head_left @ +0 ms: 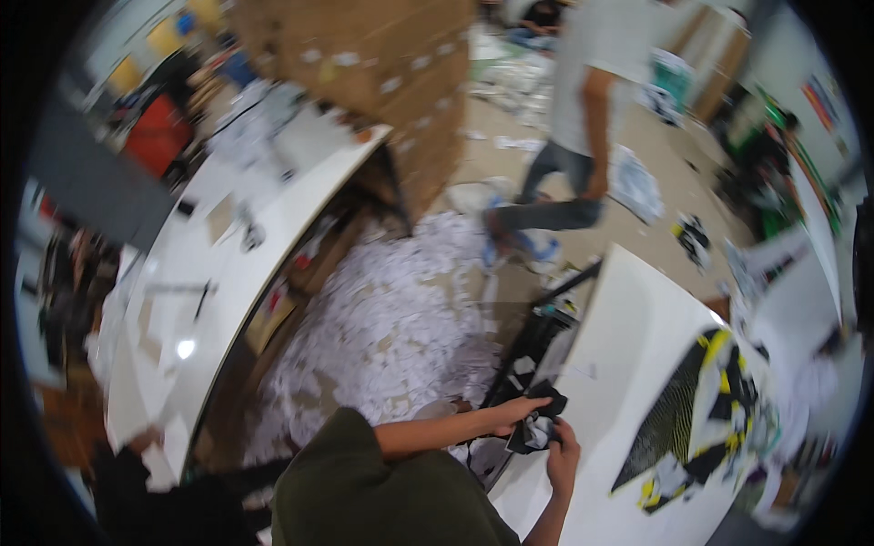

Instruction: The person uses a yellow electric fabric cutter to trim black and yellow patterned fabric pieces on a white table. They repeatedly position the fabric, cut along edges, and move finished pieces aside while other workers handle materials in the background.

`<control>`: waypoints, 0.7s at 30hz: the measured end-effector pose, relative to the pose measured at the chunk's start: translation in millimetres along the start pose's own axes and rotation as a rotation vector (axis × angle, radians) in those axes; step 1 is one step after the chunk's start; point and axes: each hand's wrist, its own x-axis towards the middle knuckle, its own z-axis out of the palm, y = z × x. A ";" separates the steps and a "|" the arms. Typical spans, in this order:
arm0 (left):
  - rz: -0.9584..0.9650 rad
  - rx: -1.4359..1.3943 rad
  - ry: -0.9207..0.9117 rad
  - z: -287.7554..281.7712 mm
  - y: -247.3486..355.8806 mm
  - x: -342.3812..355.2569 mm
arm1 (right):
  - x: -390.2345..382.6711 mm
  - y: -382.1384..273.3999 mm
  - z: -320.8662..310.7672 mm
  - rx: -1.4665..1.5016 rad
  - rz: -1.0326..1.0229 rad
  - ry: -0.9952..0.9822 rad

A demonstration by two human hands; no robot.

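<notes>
I see a floor (583,246) buried in white paper scraps (401,318) between two white tables, one curved at left (209,273), one at right (628,364). Stacked cardboard boxes (382,64) rise behind. A person (583,109) walks past them. Everything's motion-blurred.

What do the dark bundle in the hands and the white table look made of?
Bundle: probably thin plastic film or soft wrap, black and white, crumpled between left hand and right hand; blur leaves it open. Table: smooth, hard white board, likely laminate.
</notes>
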 end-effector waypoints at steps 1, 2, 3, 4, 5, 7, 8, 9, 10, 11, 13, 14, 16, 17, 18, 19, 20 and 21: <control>0.132 0.179 0.127 -10.4 -3.6 7.8 | 2.7 -16.7 5.7 0.252 0.096 0.016; 0.179 0.291 0.126 1.1 7.6 -3.3 | 6.4 -25.3 11.1 0.494 0.209 0.059; 0.301 0.389 0.152 14.9 14.5 -18.5 | 7.7 -17.5 17.1 0.538 0.213 0.130; 0.413 0.501 0.177 25.8 17.8 -23.4 | 9.1 -4.1 15.5 0.710 0.261 0.045; 0.671 0.644 0.188 17.4 3.0 -1.6 | 11.4 9.3 12.5 0.880 0.318 -0.036; 0.848 0.878 0.045 34.1 9.3 -13.2 | 15.2 3.0 14.9 1.082 0.433 -0.053; 0.941 1.061 0.011 36.6 9.5 -14.0 | 18.9 13.1 16.4 1.106 0.411 -0.019; 0.925 1.269 -0.053 37.4 11.4 -14.3 | 19.9 25.2 19.9 1.130 0.395 0.010; 0.906 1.478 -0.122 37.1 12.8 -9.4 | 24.2 31.4 20.6 1.151 0.372 0.039; 0.899 1.572 -0.093 37.1 9.7 -6.7 | 30.2 36.6 16.3 1.051 0.359 0.061; 0.861 1.760 -0.028 36.6 -3.2 1.2 | 35.2 49.2 -4.9 0.826 0.327 0.148; 0.858 1.740 -0.061 33.1 -8.3 8.8 | 35.7 58.3 -13.1 0.717 0.307 0.196; 0.858 1.696 -0.119 25.6 -11.2 19.4 | 30.8 40.0 -37.5 0.504 0.353 0.435; 0.726 1.780 -0.105 28.7 -7.8 20.3 | 32.8 34.0 -46.3 0.312 0.351 0.599; 0.797 1.852 -0.117 24.5 -11.1 27.7 | 22.6 43.1 -55.0 0.204 0.214 0.667; 0.875 1.903 -0.099 16.7 -19.9 42.0 | 18.0 61.4 -73.4 -0.081 0.157 0.644; 0.953 1.959 -0.091 10.1 -24.3 55.6 | 12.9 86.0 -90.2 -0.361 0.098 0.620; 0.936 2.014 -0.064 7.7 -25.4 67.5 | 5.8 105.8 -100.6 -0.514 0.021 0.555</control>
